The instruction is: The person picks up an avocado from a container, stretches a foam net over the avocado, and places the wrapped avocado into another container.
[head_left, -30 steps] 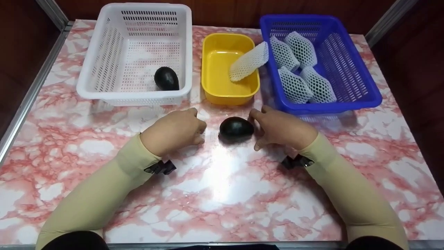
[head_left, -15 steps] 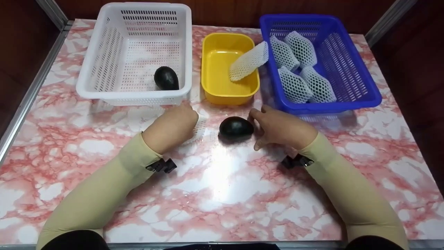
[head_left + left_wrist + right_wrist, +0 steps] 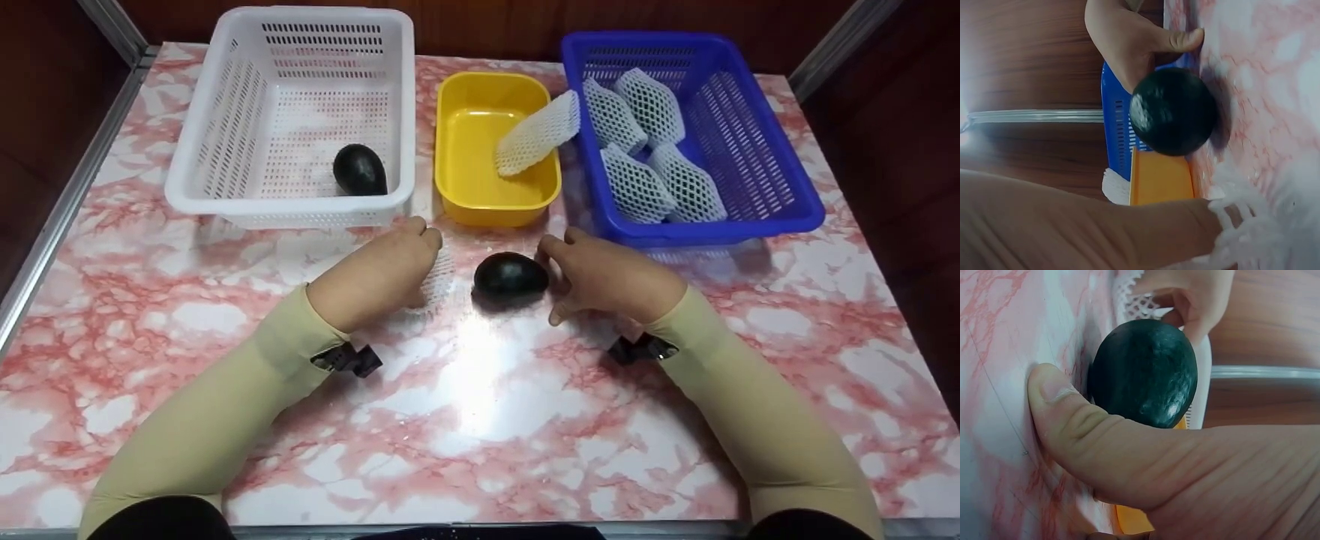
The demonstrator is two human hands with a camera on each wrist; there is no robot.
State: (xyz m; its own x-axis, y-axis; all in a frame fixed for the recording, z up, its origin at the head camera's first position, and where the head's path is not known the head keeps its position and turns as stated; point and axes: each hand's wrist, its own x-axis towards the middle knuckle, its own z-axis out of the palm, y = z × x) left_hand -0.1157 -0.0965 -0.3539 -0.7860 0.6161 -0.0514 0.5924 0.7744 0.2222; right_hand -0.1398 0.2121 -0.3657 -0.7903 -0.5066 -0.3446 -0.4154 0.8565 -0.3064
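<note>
A dark, glossy avocado (image 3: pixel 511 276) lies on its side on the table between the two hands. My left hand (image 3: pixel 375 274) stays to its left, its curled fingers holding a white foam net sleeve (image 3: pixel 439 282). Mesh from that sleeve wraps the thumb tip in the left wrist view, and part of it is hidden under the hand. Close at the avocado's narrow right end is my right hand (image 3: pixel 611 277), fingers loosely bent. Its thumb (image 3: pixel 1053 385) rests on the table in the right wrist view, and nothing is gripped.
Behind the left hand stands a white basket (image 3: pixel 289 204) with another avocado (image 3: pixel 360 169) inside. A yellow tub (image 3: pixel 499 202) in the middle has a foam sleeve (image 3: pixel 538 133) leaning over its rim. At right, a blue basket (image 3: pixel 780 225) holds several net-wrapped pieces (image 3: pixel 688 184).
The left hand turned and shifted slightly back and left, then its fingers spread a little; the foam sleeve now shows at its right side. The right hand and avocado stayed put.
</note>
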